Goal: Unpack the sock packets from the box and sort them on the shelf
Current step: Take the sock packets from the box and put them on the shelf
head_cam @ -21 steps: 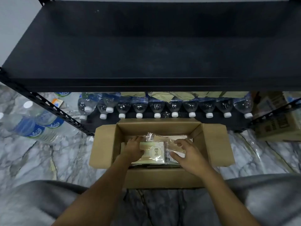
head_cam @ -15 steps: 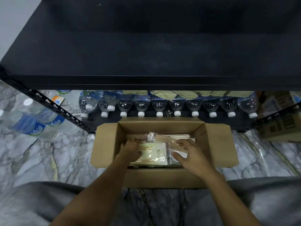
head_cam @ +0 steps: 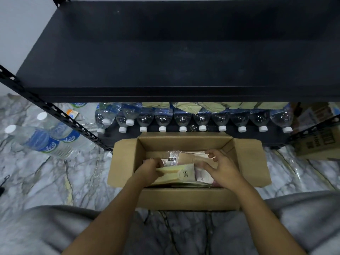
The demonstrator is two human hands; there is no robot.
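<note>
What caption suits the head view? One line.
Left hand grips a pale yellow sock packet in the open brown cardboard box, right hand alongside.

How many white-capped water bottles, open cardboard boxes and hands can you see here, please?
Clear plastic water bottles with white caps, in the row under the black metal shelf: 12
Same bottles standing on the grey marble floor, left: 2
Open brown cardboard box: 1
Hands: 2, left hand gripping a pale yellow sock packet, right hand
Total: 17
</note>
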